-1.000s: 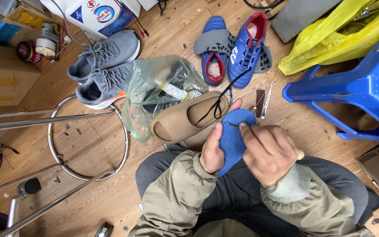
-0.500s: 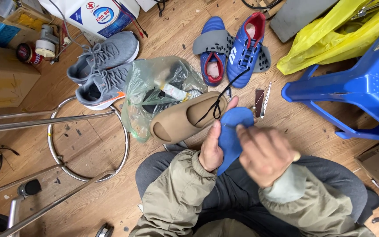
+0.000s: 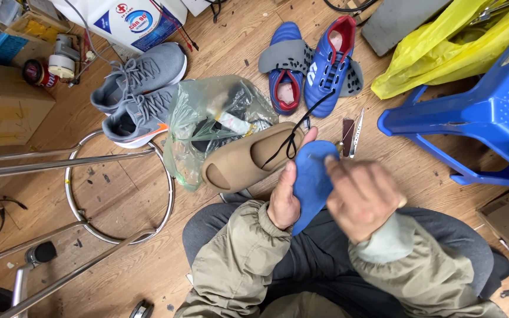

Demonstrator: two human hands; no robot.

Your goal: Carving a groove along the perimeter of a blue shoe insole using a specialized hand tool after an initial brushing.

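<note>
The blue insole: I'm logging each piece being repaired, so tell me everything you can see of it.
The blue insole is a flat, foot-shaped piece, plain blue, looking like soft foam or fabric. It stands roughly on end above the person's lap, rounded end up, slightly curved. The left hand grips its left edge, thumb along the face. The right hand covers its right side, a finger touching the top. Its lower end is hidden behind the hands.

Wooden floor (image 3: pixel 219 53), grey sneakers (image 3: pixel 139 94), blue boots (image 3: pixel 313 65), tan slide (image 3: pixel 248 159), plastic bag (image 3: pixel 207 112), perhaps tools (image 3: pixel 354 126)
</note>
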